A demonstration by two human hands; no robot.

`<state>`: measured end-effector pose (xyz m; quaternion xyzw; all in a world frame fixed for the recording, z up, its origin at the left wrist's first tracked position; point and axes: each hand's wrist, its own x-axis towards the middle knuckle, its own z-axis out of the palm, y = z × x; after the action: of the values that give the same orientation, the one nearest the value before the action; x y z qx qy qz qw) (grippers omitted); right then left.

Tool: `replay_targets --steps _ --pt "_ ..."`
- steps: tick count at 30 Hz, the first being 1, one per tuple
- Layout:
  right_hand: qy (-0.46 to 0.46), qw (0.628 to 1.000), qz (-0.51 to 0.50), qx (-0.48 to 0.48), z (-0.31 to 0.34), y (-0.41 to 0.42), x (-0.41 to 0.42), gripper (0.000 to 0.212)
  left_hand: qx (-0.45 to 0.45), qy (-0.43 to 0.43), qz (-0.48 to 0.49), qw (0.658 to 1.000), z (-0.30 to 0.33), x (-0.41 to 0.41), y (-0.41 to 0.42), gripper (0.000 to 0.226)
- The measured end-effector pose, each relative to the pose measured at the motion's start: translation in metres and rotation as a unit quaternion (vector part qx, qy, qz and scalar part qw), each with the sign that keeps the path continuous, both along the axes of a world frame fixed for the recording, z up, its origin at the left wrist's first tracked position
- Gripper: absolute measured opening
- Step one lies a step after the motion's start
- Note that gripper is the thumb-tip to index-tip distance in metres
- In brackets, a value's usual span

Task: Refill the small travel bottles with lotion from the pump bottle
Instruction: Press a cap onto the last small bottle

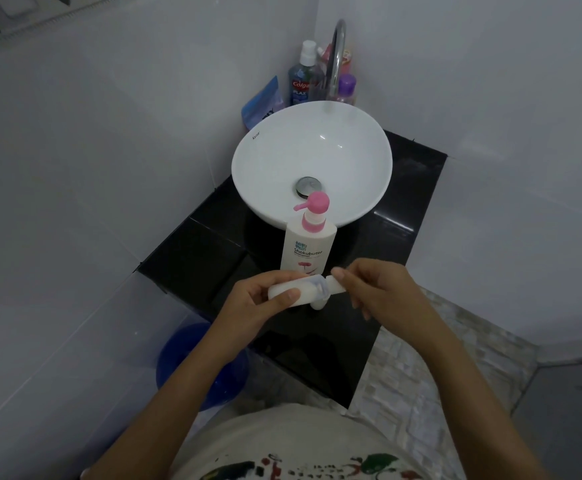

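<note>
A white pump bottle [308, 245] with a pink pump head stands on the black counter [213, 258], just in front of the basin. My left hand [255, 303] grips a small white travel bottle [303, 293], held sideways above the counter's front part. My right hand [379, 289] pinches the bottle's cap end [336, 284] between thumb and fingers. A second small white piece [318, 304] shows just below the bottle; what it is cannot be told.
A white round basin [312, 161] with a metal drain sits on the counter under a curved tap [338, 53]. Behind it stand a mouthwash bottle [301, 81], a purple bottle [346, 88] and a blue pouch [262, 103]. A blue bucket [192, 362] is on the floor at left.
</note>
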<state>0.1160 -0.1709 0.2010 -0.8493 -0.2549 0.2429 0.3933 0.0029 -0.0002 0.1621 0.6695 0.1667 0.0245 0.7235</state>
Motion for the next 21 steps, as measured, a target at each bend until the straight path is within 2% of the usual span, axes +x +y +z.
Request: replay_targets --steps 2,5,7,10,13,17,21 --pt "-0.005 1.0 -0.023 0.005 -0.0004 0.002 -0.0019 0.032 -0.004 0.001 -0.001 1.0 -0.001 0.0002 -0.0013 0.026" --pt "0.045 0.996 0.021 0.077 0.0022 -0.0014 0.0 0.011 -0.009 -0.002 0.007 1.0 -0.0006 0.0011 -0.0008 0.028" --pt "0.034 0.997 0.016 0.061 0.0002 -0.0007 0.0001 0.006 -0.01 -0.002 0.006 1.0 -0.0006 0.0016 -0.0002 0.028" --pt "0.015 0.999 -0.033 0.029 -0.0036 0.0045 -0.002 0.025 -0.005 0.0 0.002 1.0 -0.002 0.0018 -0.0018 0.026" --pt "0.047 0.995 0.004 0.085 -0.002 0.0015 -0.0013 0.013 -0.007 -0.003 0.01 1.0 -0.0033 0.0021 -0.002 0.027" --pt "0.036 0.997 0.002 0.068 -0.0046 0.0015 -0.0013 0.006 -0.014 -0.006 0.018 1.0 -0.0052 0.0018 -0.0005 0.029" --pt "0.035 0.997 -0.002 0.075 -0.0054 0.0036 -0.0018 0.011 -0.025 -0.004 0.025 0.999 -0.0087 0.0001 -0.0008 0.031"
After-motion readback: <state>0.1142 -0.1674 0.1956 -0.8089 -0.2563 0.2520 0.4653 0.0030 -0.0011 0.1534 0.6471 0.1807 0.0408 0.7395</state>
